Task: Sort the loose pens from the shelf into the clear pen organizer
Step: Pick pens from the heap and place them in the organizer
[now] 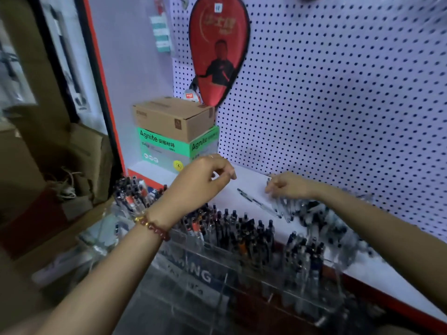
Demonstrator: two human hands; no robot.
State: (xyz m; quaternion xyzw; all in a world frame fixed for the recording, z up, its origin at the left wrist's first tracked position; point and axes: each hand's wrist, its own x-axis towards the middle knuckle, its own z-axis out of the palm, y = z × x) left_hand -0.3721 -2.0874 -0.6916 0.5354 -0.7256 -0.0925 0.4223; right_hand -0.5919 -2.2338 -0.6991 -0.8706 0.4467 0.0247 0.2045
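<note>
The left hand (205, 175) hovers loosely curled, empty; at its three o'clock, the right hand (287, 186) curls over loose pens (314, 210), likely gathering them, grip unclear; clear pen organizer (217, 269) at six o'clock.

The green-and-white cardboard carton (164, 146) carries the brand "Agnite" in white on its green band, followed by the Chinese characters "安格耐特", and "Agnite" is repeated on its side face. A round yellow sticker (178, 165) low on it seems to show a "4". The clear acrylic pen organizer (193, 274) bears white lettering ending in "NG". Gold characters on the red teardrop-shaped paddle cover (219, 49) are too blurred to read.
</note>
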